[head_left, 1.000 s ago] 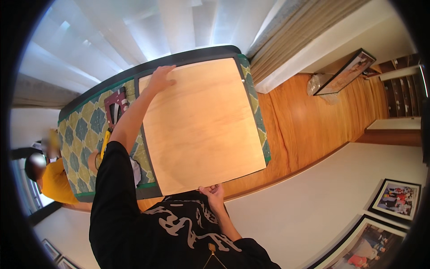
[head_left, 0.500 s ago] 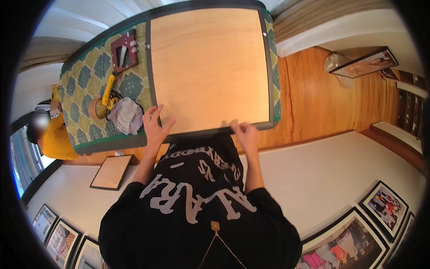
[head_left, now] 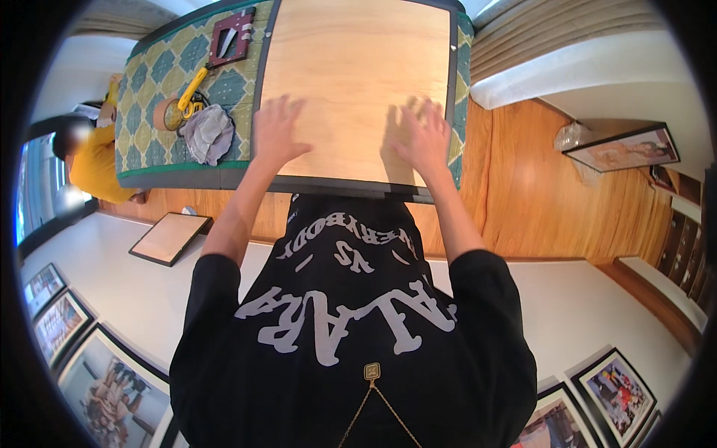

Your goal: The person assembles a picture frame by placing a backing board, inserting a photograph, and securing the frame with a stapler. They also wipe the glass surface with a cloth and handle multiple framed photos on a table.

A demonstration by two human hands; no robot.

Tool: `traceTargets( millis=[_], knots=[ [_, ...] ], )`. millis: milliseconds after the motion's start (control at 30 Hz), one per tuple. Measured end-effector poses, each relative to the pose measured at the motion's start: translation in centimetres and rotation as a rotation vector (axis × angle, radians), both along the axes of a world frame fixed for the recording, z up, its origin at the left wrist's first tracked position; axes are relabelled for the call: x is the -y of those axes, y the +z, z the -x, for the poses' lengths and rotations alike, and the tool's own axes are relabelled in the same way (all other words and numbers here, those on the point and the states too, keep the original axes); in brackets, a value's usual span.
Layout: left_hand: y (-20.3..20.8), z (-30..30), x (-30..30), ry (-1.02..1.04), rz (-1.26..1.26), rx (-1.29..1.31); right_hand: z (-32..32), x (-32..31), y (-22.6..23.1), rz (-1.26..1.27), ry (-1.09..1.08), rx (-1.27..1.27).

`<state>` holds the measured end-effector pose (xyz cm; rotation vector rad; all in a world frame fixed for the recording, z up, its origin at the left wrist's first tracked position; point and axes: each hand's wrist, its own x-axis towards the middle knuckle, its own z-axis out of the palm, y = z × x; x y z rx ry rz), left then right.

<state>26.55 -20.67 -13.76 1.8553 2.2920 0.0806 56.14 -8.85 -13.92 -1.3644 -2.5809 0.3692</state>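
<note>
Board: I see a pale wooden board (head_left: 351, 67) lying flat on the table, in front of the person's chest, with a dark frame (head_left: 340, 185) bordering its left, right and near sides.
Left hand: the left hand (head_left: 278, 136) is over the board's left side, partly across the dark border; its fingers are spread, the thumb points inward, and nothing is gripped.
Right hand: the right hand (head_left: 426, 140) is over the board near its right border, fingers apart and slightly bent, holding nothing; a shadow falls on the wood just left of it.
Contact: both hands are blurred, so I can't tell whether any fingertip touches the wood.
Table cover: the green and yellow diamond-patterned cloth (head_left: 153, 93) shows mostly to the left of the board, with a strip along the right.
Tools: left of the board lie a maroon frame (head_left: 216, 46), a yellow tool (head_left: 193, 86), a brown roll of tape (head_left: 164, 114) and a crumpled grey cloth (head_left: 209, 136), the last nearest the table's front edge.
Co-worker: a person in a yellow top (head_left: 93, 166) is past the table's left end.
Floor: a small framed panel (head_left: 170, 237) sits by the wall on the left; on the right a larger framed picture (head_left: 624, 151) leans beside clear plastic wrap (head_left: 573, 137).
Clothes: the one at the board wears a black shirt (head_left: 351, 388) with pale lettering and a chain with a gold pendant (head_left: 372, 371).
</note>
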Motion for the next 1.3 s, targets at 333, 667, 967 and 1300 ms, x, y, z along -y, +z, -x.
traceTargets(
  millis=[333,667,967,1300],
  knots=[
    [0.0,-2.8,-7.7,0.026,0.402,0.017,5.4,-5.3,-0.7,0.159,0.156,0.081],
    [-0.7,5.0,-7.4,0.442,0.112,-0.061,-2.9,-10.2,-4.9,0.006,-0.421,-0.332],
    [-4.5,4.8,-4.2,0.682,-0.182,0.18,-1.3,-11.1,-3.6,-0.09,0.015,0.059],
    [-2.4,5.8,-5.9,0.446,-0.04,0.019,9.6,-20.7,-0.3,-0.026,0.1,0.018]
  ],
)
